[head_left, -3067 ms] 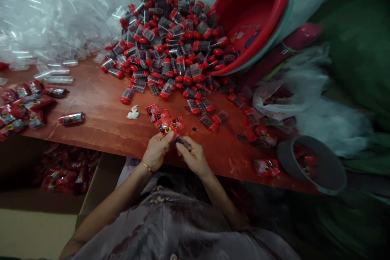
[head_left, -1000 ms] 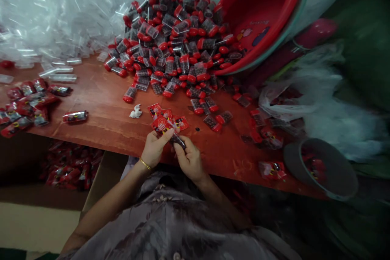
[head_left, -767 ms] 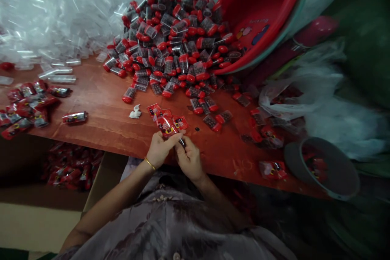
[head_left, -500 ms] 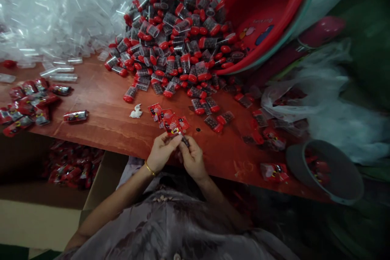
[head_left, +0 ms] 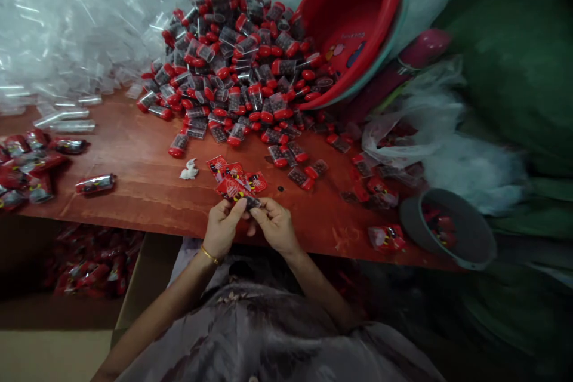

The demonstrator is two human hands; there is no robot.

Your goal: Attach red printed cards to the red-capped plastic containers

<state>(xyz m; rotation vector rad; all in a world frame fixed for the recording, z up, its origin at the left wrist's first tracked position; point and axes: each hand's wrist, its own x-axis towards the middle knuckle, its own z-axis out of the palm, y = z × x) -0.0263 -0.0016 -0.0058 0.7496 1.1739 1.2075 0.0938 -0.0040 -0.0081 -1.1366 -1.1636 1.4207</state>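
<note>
At the table's near edge, my left hand (head_left: 222,228) and my right hand (head_left: 278,228) pinch a small clear tube with dark contents (head_left: 251,202) between thumbs and fingers. The tube lies nearly crosswise, and the fingers cover part of it. Flat red printed wrappers (head_left: 254,181) overlap on the table just beyond my fingertips. A crumpled white scrap (head_left: 189,169) is to their left. Further back rises a heap of clear tubes with red caps (head_left: 242,92), filled with dark pieces.
Finished-looking red wrapped tubes (head_left: 38,161) pile up at left, with a single wrapped tube (head_left: 95,184) nearer. Below is a cardboard box (head_left: 129,286) of red packets. Clear empty tubes (head_left: 74,126) lie back left. A red basin (head_left: 394,0), plastic bag (head_left: 452,137) and grey bucket (head_left: 474,250) stand right.
The view has shifted, so the table's contents sit further left. In my hands the tube has turned from a steep slant to nearly crosswise; both hands still grip it.
</note>
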